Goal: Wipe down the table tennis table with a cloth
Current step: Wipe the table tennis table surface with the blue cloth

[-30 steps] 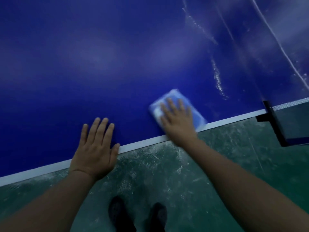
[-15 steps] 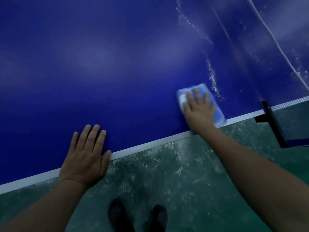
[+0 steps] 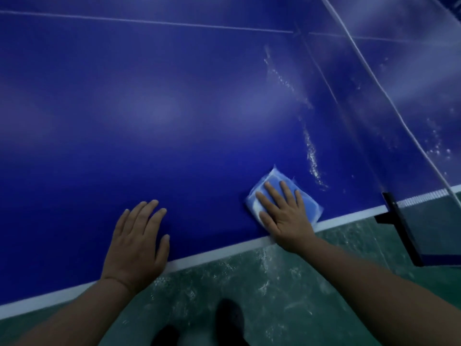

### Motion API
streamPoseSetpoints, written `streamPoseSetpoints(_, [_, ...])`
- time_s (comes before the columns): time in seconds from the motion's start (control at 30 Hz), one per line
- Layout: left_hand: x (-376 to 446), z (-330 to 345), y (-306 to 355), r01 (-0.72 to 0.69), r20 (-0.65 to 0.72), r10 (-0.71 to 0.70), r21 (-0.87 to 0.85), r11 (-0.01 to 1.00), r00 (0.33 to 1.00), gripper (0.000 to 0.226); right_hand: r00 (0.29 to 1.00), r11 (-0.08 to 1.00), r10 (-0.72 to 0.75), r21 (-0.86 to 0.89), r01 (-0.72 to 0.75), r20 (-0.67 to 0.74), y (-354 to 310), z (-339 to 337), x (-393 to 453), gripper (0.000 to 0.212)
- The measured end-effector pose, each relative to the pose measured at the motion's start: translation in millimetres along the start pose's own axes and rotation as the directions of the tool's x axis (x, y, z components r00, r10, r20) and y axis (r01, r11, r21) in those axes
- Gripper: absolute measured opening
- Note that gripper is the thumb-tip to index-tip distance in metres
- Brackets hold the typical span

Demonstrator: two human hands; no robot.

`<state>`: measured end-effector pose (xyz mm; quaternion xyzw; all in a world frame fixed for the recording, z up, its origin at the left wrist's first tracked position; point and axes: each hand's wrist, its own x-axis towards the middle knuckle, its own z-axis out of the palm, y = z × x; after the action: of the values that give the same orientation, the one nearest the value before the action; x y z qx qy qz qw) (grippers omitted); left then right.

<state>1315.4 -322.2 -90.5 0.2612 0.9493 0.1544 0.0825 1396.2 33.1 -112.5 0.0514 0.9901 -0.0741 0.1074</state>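
Since half a second ago the right hand [image 3: 287,216] and the cloth [image 3: 284,196] under it have slid back along the near edge, away from the net post [image 3: 399,221] and a little closer to the left hand [image 3: 136,242], which has kept its place.

Right-hand fingers [image 3: 273,196] lie straight and slightly spread, pressing flat on the folded blue cloth; they do not curl round it. The cloth sits on the blue desk [image 3: 174,108], just inside the white edge line [image 3: 212,254], partly under the palm and showing beyond the fingertips. Left-hand fingers [image 3: 147,216] are also straight and close together, resting flat on the desk as a brace, well to the left of the cloth.

Progress, judged from the surface: beyond and to the left of both hands the desk looks even and glossy, so that stretch may already be wiped, though this cannot be confirmed. Beyond and to the right of the right-hand fingers, a trail of white droplets or streaks [image 3: 311,156] runs away towards the net [image 3: 374,83], with more specks past the net. That strip seems left to do, so the job looks partway through.
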Motion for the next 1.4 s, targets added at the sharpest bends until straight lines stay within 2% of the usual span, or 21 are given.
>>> streamPoseSetpoints(0.13, [72.6, -2.4, 32.0, -0.004, -0.022, 0.003, -0.066, 0.998, 1.000, 0.062, 0.991, 0.991, -0.128, -0.043, 0.129, 0.025, 26.9, -11.2, 48.3, 0.053])
streamPoseSetpoints(0.33, [208.9, 3.7, 63.7, 0.023, -0.075, -0.029, -0.072, 0.997, 0.997, 0.066, 0.955, 0.952, -0.295, -0.077, 0.296, 0.022, 56.7, -43.8, 183.4, 0.055])
streamPoseSetpoints(0.5, [328.3, 7.5, 71.3, 0.108, -0.137, -0.115, -0.055, 0.993, 0.984, 0.067, 0.907, 0.905, -0.421, -0.082, 0.418, -0.017, 83.4, -66.8, 288.5, 0.057])
streamPoseSetpoints(0.63, [383.1, 7.2, 77.2, 0.199, -0.143, -0.204, -0.048, 0.979, 0.968, 0.068, 0.870, 0.870, -0.492, -0.057, 0.490, -0.020, 105.2, -86.3, 357.6, 0.058])
streamPoseSetpoints(0.73, [392.5, 14.4, 76.0, 0.237, -0.136, -0.236, -0.012, 0.971, 0.962, 0.071, 0.882, 0.875, -0.472, -0.122, 0.468, -0.001, 122.1, -105.2, 424.4, 0.058])
streamPoseSetpoints(0.83, [394.9, 19.1, 71.9, 0.256, -0.124, -0.256, -0.021, 0.966, 0.959, 0.069, 0.937, 0.931, -0.349, -0.118, 0.345, -0.023, 133.7, -126.7, 495.3, 0.053])
streamPoseSetpoints(0.93, [396.7, 20.1, 71.8, 0.277, -0.124, -0.281, -0.050, 0.959, 0.952, 0.068, 0.970, 0.970, -0.233, -0.087, 0.226, -0.073, 121.0, -126.1, 503.9, 0.054])
streamPoseSetpoints(0.97, [397.4, 19.7, 73.2, 0.275, -0.122, -0.279, -0.048, 0.960, 0.953, 0.066, 0.953, 0.954, -0.293, -0.090, 0.286, -0.080, 115.4, -118.2, 485.7, 0.055])
streamPoseSetpoints(1.0, [398.5, 18.8, 74.4, 0.270, -0.124, -0.274, -0.046, 0.962, 0.954, 0.065, 0.903, 0.905, -0.422, -0.094, 0.415, -0.076, 110.8, -107.8, 459.6, 0.056])
streamPoseSetpoints(1.07, [401.6, 17.0, 75.4, 0.257, -0.138, -0.261, -0.045, 0.965, 0.955, 0.062, 0.762, 0.760, -0.647, -0.090, 0.644, -0.014, 113.1, -96.9, 415.9, 0.054])
streamPoseSetpoints(1.1, [402.4, 16.7, 75.2, 0.259, -0.136, -0.263, -0.043, 0.965, 0.955, 0.061, 0.711, 0.705, -0.703, -0.101, 0.702, 0.030, 121.6, -101.4, 421.8, 0.053])
streamPoseSetpoints(1.13, [402.3, 17.0, 74.9, 0.264, -0.126, -0.267, -0.040, 0.964, 0.955, 0.061, 0.704, 0.693, -0.709, -0.147, 0.706, 0.038, 131.7, -107.3, 440.8, 0.053])
streamPoseSetpoints(1.17, [402.6, 16.9, 73.9, 0.267, -0.115, -0.270, -0.041, 0.963, 0.956, 0.062, 0.767, 0.751, -0.640, -0.179, 0.635, 0.036, 139.0, -118.3, 466.8, 0.054])
streamPoseSetpoints(1.23, [402.5, 16.6, 73.1, 0.268, -0.108, -0.269, -0.029, 0.963, 0.957, 0.063, 0.930, 0.916, -0.365, -0.158, 0.368, 0.044, 148.0, -141.6, 519.4, 0.054])
streamPoseSetpoints(1.27, [402.8, 16.5, 73.6, 0.266, -0.105, -0.267, -0.019, 0.964, 0.958, 0.062, 0.966, 0.959, -0.257, -0.111, 0.259, 0.036, 148.1, -147.6, 534.9, 0.054])
streamPoseSetpoints(1.3, [403.5, 16.2, 74.3, 0.265, -0.102, -0.266, -0.015, 0.964, 0.959, 0.062, 0.980, 0.978, -0.198, -0.068, 0.198, 0.009, 144.2, -146.9, 539.1, 0.054])
streamPoseSetpoints(1.33, [404.5, 15.6, 74.5, 0.263, -0.098, -0.264, -0.018, 0.965, 0.960, 0.062, 0.978, 0.977, -0.209, -0.048, 0.208, -0.011, 138.5, -142.0, 531.9, 0.054])
streamPoseSetpoints(1.4, [405.9, 14.7, 74.4, 0.255, -0.093, -0.256, -0.019, 0.967, 0.962, 0.062, 0.934, 0.932, -0.357, -0.071, 0.357, 0.014, 130.8, -127.5, 497.7, 0.059])
